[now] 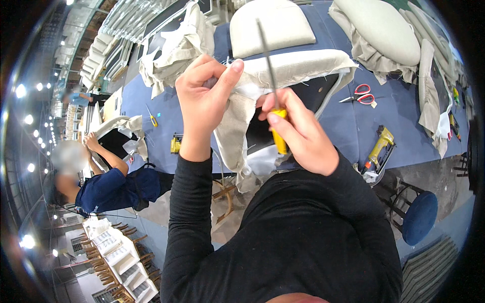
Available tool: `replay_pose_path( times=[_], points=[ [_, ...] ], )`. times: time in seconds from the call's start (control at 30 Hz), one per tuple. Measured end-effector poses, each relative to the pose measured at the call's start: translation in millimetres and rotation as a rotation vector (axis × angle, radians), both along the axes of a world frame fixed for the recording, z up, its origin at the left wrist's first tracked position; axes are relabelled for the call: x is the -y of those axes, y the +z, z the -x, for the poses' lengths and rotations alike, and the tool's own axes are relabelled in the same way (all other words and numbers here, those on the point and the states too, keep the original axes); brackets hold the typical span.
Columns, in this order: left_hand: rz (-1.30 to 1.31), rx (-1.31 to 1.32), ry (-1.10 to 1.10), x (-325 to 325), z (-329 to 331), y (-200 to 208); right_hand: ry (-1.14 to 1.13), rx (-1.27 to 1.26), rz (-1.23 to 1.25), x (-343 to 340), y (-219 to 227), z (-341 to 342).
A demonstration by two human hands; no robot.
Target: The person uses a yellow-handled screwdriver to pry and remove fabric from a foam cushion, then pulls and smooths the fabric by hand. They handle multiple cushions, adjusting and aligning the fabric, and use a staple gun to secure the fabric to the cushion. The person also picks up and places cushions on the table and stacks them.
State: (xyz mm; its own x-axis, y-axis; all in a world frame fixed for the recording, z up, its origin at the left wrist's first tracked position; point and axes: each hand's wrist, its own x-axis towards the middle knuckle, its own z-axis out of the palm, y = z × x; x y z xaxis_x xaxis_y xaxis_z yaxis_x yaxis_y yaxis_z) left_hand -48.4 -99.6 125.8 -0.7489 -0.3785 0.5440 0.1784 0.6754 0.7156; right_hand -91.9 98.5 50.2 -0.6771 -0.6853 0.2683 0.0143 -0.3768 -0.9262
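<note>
My right hand point(298, 129) grips the yellow handle of a screwdriver point(280, 126), its long thin shaft pointing up and away, tip blurred. My left hand point(207, 93) is raised to the left of it, fingers curled and the thumb near the index finger. Loose threads show by those fingertips, but what they pinch is hard to make out. Under both hands lies a chair part covered in beige fabric point(298, 63), with a dark underside point(316, 91) and loose fabric hanging at its near left corner.
A padded cream panel point(270, 30) lies beyond. Red-handled scissors point(361, 95) and a yellow staple gun point(380, 146) sit on the blue table point(343, 131) at right. Another staple gun point(176, 144) is left of my wrist. A co-worker point(116, 184) handles a similar part at left; a blue stool point(420, 217) stands right.
</note>
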Motion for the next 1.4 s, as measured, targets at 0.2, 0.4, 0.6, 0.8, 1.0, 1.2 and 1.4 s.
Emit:
replay_pose_path(
  times=[0.2, 0.4, 0.6, 0.8, 1.0, 1.2, 1.4],
  points=[
    [-0.065, 0.144, -0.223, 20.0, -5.8, 11.8, -0.144, -0.348, -0.373, -68.8, -3.4, 4.0],
    [-0.207, 0.109, -0.112, 2.4, -3.7, 10.0, -0.204, -0.423, -0.508, -104.3, -18.5, -10.7],
    [-0.307, 0.049, -0.016, -0.4, -0.6, 1.4, -0.236, -0.398, -0.502, -98.5, -22.9, -10.6],
    [-0.308, 0.044, 0.026, -15.9, 1.4, 5.5, -0.226, -0.385, -0.480, -80.4, -23.0, -1.0],
    [-0.246, 0.057, 0.029, -23.5, 4.5, 7.4, -0.187, -0.355, -0.474, -74.6, -31.0, -5.8],
    [-0.225, 0.047, 0.024, -26.7, 3.6, 7.0, -0.181, -0.324, -0.442, -67.8, -24.5, -7.3],
    [-0.150, 0.036, 0.027, -31.7, 2.6, 8.8, -0.233, -0.347, -0.393, -74.2, -28.6, -9.3]
  ],
)
